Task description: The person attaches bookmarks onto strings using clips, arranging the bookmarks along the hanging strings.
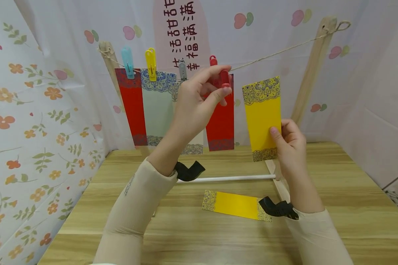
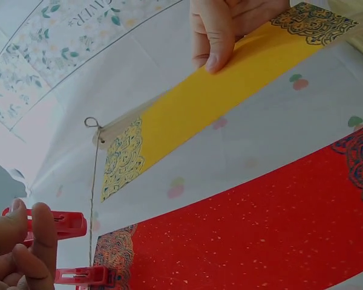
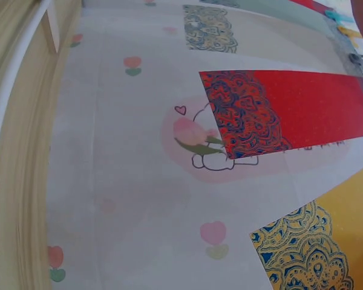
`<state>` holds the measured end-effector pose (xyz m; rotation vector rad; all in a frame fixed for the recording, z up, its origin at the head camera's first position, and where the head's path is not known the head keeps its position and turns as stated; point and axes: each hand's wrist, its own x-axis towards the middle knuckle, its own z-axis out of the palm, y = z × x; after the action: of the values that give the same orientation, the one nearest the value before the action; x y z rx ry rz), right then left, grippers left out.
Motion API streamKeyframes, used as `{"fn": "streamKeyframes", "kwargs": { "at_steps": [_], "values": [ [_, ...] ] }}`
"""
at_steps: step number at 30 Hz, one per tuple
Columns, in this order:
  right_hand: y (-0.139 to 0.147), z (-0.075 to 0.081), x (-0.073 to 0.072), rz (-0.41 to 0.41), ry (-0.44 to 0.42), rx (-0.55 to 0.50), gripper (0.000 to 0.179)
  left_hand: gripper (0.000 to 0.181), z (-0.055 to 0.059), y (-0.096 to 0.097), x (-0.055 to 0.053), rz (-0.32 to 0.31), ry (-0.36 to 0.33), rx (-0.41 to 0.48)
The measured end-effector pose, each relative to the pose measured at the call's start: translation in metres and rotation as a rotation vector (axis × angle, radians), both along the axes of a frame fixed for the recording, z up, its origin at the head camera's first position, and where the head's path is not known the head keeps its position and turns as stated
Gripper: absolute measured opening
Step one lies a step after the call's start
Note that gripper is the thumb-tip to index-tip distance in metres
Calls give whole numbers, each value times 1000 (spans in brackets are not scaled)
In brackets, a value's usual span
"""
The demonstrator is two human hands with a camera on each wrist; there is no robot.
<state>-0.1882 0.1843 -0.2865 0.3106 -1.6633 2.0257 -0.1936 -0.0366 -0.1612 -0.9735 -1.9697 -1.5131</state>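
My left hand (image 1: 197, 101) pinches a red clothespin (image 1: 224, 78) between thumb and fingers, close to the twine. My right hand (image 1: 291, 147) holds a yellow patterned paper strip (image 1: 262, 114) upright by its right edge, thumb in front. In the left wrist view the yellow strip's top end stands apart from the twine (image 2: 94, 175). Beside it hangs a red paper strip (image 1: 220, 121), held on the line by another red clothespin (image 2: 85, 276). My left hand partly hides this strip in the head view.
Farther left, a red strip (image 1: 131, 106), a pale green strip (image 1: 157, 106) and a cream strip (image 1: 197, 141) hang from blue, yellow and grey clothespins. Wooden posts (image 1: 313, 70) support the twine. A yellow strip (image 1: 237, 205) lies on the table near a white rod (image 1: 229, 179).
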Motion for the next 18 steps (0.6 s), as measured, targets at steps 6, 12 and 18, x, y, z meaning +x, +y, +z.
{"fn": "streamKeyframes", "kwargs": {
  "at_steps": [6,12,18],
  "values": [
    [-2,7,-5,13,-15,1,6,34,12,7,-3,-1,-23,65],
    [-7,15,-9,26,-15,-11,3,32,25,13,-8,10,-13,101],
    [-15,21,-16,31,-18,1,6,31,35,18,-13,50,-81,134]
  ]
}}
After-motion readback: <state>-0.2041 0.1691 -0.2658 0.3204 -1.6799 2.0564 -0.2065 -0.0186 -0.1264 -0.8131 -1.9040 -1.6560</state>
